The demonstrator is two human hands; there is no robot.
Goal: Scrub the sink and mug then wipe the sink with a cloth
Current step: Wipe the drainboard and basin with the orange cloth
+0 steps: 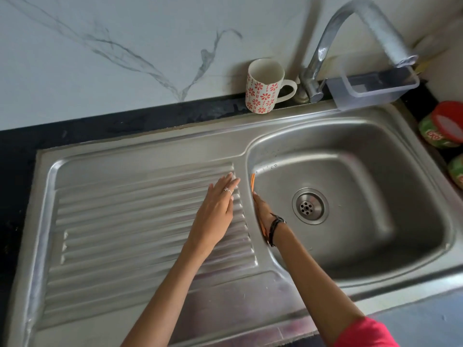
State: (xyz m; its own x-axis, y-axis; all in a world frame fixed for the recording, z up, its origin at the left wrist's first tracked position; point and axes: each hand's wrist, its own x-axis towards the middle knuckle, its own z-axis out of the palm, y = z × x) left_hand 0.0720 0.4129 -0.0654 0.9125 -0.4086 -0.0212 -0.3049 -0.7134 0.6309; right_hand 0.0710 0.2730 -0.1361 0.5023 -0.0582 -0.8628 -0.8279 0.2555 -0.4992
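Left hand (215, 209) flat, fingers straight on ribbed steel drainboard (125, 221), right hand (261, 209) grip unclear

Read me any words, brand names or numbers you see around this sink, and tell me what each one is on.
Nothing can be read for certain.
Green container with the red lid: red lettering on its label, too blurred to read.
Second green container at the right edge: printed label, cut off and blurred.
Mug: only a red flower pattern, no text.
Sink and tap: no visible markings.
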